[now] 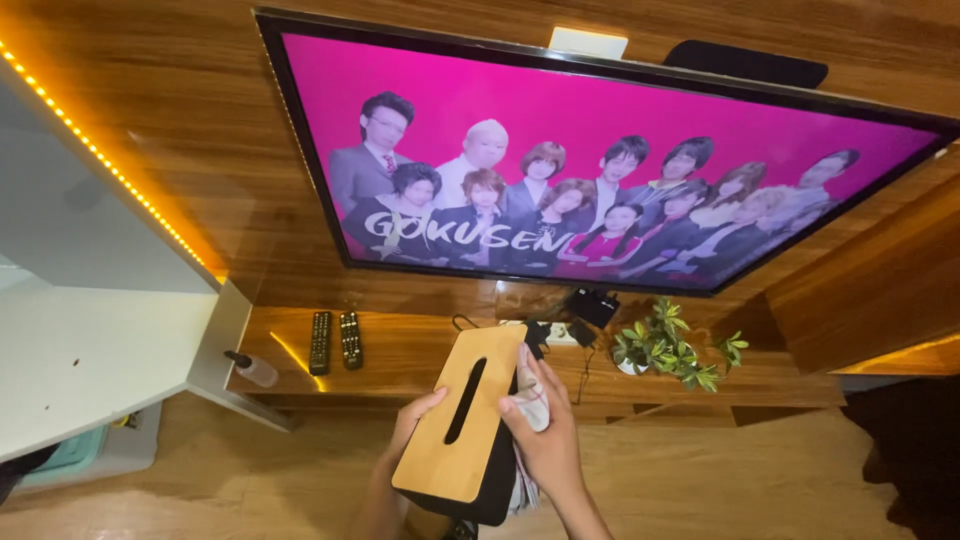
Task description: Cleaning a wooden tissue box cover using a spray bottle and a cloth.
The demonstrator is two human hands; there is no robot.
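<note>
Wooden-lidded slotted tissue box (462, 420) gripped by left hand (412, 418), right hand (545, 430) clutching cloth (532, 405).

Count on view: one tissue box (468, 412), one cloth (531, 408), two remote controls (335, 341), one spray bottle (252, 369), one potted plant (668, 350), one television (590, 160), two hands (480, 430).

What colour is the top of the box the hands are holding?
The lid of the tissue box is light wood-coloured, with a dark slot in the middle; the sides are black. The head view shows it.
</note>
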